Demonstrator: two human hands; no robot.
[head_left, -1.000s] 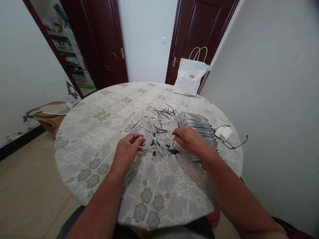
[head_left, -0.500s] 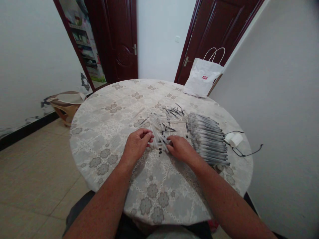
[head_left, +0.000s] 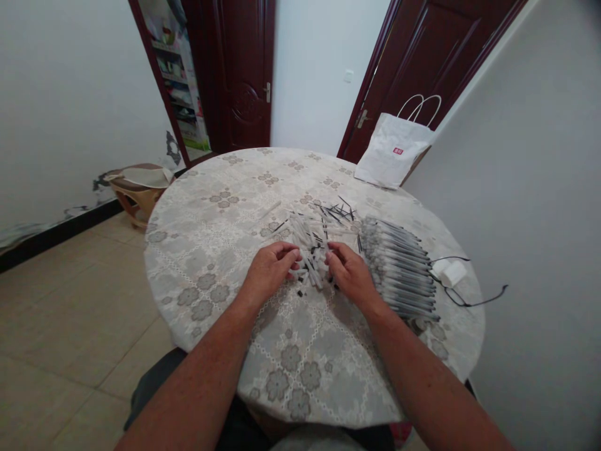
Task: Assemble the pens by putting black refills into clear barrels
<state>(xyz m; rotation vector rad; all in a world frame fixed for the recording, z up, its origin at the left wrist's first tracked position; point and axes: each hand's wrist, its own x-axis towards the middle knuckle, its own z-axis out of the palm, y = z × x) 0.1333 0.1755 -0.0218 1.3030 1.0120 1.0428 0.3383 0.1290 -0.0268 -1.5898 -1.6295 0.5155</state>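
Two bare hands meet at the frame's centre over one loose heap of pale plastic pen barrels (head_left: pixel 307 241), too tangled to count. The left hand (head_left: pixel 270 272) curls its fingertips pinched on a barrel at the heap's near edge; the right hand (head_left: pixel 350 272) is curled too, fingers on the heap, though what it pinches I cannot tell. Half a second ago the right hand lay lower and flatter; it has since moved up against the heap.

On the round flower-patterned bench (head_left: pixel 211 207), right of centre, lies one neat row of assembled grey pens (head_left: pixel 399 269). Thin black refills (head_left: pixel 335 212) scatter behind the heap. One white paper bag (head_left: pixel 394 156) stands upper right, and one pair of spectacles (head_left: pixel 462 294) lies at the right rim.
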